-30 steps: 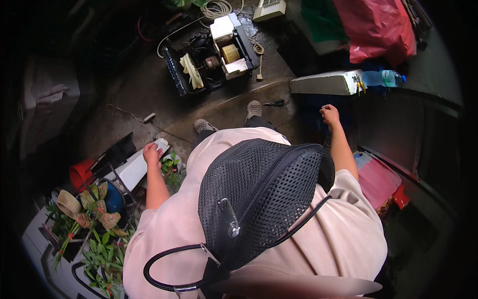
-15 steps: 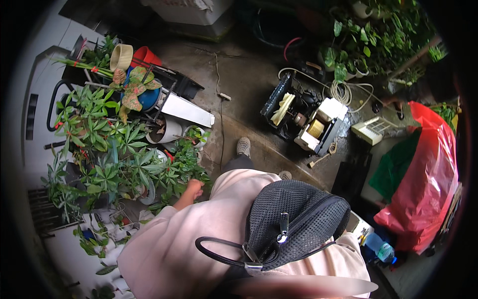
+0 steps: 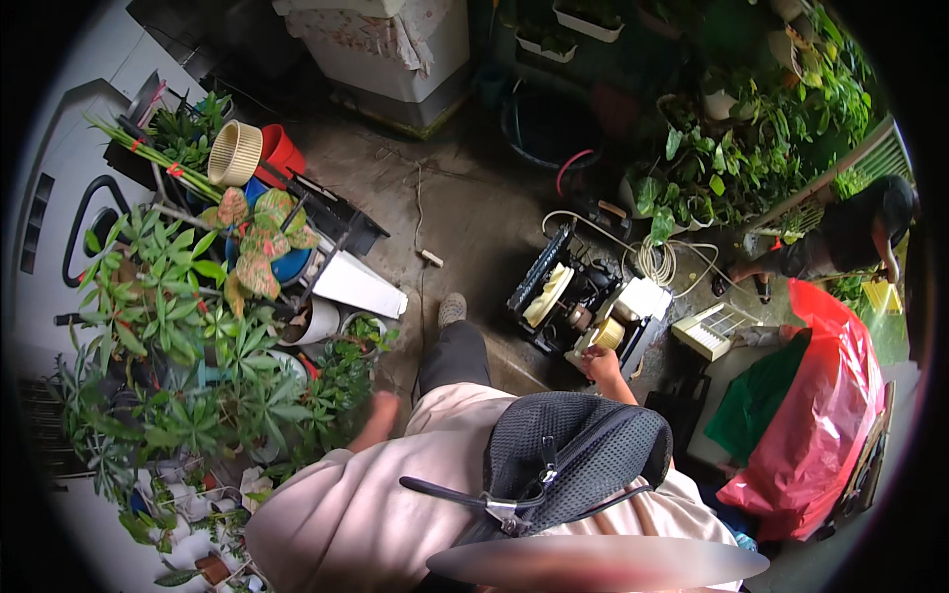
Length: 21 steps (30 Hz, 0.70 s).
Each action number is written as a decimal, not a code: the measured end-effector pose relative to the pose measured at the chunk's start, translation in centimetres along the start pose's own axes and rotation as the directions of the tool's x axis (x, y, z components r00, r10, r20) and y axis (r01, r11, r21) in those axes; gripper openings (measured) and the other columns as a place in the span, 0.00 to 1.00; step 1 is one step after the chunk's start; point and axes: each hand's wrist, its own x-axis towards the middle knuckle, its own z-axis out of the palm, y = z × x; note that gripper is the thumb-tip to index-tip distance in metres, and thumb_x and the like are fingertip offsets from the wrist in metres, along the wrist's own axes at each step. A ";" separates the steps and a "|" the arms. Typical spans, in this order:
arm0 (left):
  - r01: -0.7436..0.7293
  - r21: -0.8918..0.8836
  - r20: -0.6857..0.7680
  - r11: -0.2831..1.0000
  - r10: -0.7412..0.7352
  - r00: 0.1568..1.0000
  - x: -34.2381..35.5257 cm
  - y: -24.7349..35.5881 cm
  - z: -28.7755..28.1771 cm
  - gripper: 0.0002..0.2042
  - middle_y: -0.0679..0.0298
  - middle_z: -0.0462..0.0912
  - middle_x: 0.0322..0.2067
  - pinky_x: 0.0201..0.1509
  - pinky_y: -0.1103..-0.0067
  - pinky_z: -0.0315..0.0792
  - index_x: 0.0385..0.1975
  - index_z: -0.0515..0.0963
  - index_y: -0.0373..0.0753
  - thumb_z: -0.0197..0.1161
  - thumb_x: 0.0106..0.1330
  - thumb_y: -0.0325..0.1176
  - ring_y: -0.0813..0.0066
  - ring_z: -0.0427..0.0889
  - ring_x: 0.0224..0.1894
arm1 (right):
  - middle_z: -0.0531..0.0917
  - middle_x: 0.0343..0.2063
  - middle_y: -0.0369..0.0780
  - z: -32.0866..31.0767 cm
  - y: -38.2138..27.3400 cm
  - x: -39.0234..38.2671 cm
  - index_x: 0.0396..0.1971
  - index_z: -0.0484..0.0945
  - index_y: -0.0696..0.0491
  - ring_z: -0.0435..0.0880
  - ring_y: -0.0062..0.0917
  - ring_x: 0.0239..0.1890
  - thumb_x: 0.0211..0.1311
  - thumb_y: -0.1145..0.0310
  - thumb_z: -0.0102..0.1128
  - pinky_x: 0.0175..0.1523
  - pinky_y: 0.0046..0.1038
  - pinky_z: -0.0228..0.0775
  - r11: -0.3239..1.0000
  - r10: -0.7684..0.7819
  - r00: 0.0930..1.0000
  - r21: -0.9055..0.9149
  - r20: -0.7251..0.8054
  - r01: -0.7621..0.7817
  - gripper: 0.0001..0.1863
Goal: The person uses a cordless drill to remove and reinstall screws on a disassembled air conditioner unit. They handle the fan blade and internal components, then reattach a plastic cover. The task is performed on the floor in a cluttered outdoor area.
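My left hand hangs low beside the green potted plants, smeared by motion, so its fingers cannot be read. My right hand is in front of my body, overlapping the near edge of an opened machine that looks like a window air conditioner. Its fingers look curled together; whether anything is in them is hidden, and I cannot tell if they touch the machine. A pale fan and a yellowish blower wheel show inside it. A black mesh bag is strapped across my chest.
Coiled pale hose and a cream grille panel lie beyond the machine. A red plastic bag stands right, near another person in dark clothes. A cord crosses the floor; a white panel leans left.
My view has shifted, showing more of the far side and the other person. My right hand has come into view by the machine. My left hand, curled before, is now blurred.
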 end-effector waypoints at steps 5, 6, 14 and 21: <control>-0.596 0.325 -0.036 0.735 0.639 0.768 6.6 22.8 3.6 0.10 0.54 0.85 0.33 0.43 0.60 0.77 0.36 0.79 0.39 0.70 0.59 0.35 0.53 0.84 0.38 | 0.87 0.37 0.36 2.9 -27.3 -2.3 0.42 0.86 0.57 0.82 0.19 0.38 0.67 0.71 0.64 0.44 0.22 0.74 0.863 -0.473 0.873 0.139 -0.118 0.486 0.08; -0.566 0.444 0.119 0.695 0.581 0.805 7.8 28.5 4.0 0.10 0.54 0.85 0.33 0.42 0.60 0.76 0.35 0.78 0.38 0.70 0.60 0.35 0.51 0.83 0.37 | 0.86 0.42 0.37 2.5 -34.1 -4.6 0.45 0.85 0.59 0.81 0.20 0.44 0.66 0.74 0.64 0.52 0.24 0.73 0.719 -0.686 0.723 0.083 -0.075 0.690 0.11; -0.813 -0.184 0.173 0.553 0.832 0.527 6.5 65.7 4.1 0.13 0.62 0.88 0.36 0.47 0.72 0.79 0.42 0.84 0.37 0.72 0.58 0.32 0.70 0.86 0.40 | 0.82 0.50 0.51 12.4 -67.7 -25.8 0.53 0.78 0.66 0.81 0.30 0.45 0.61 0.72 0.67 0.53 0.32 0.74 -0.666 -0.727 -0.609 -0.108 0.318 0.738 0.22; -0.855 -0.272 0.195 0.442 0.895 0.401 4.7 81.6 1.4 0.10 0.66 0.86 0.32 0.42 0.76 0.78 0.42 0.84 0.37 0.71 0.61 0.28 0.76 0.84 0.35 | 0.82 0.51 0.50 17.1 -75.0 -24.6 0.56 0.76 0.65 0.81 0.30 0.46 0.62 0.73 0.67 0.54 0.31 0.73 -0.792 -0.536 -0.620 -0.086 0.573 0.605 0.23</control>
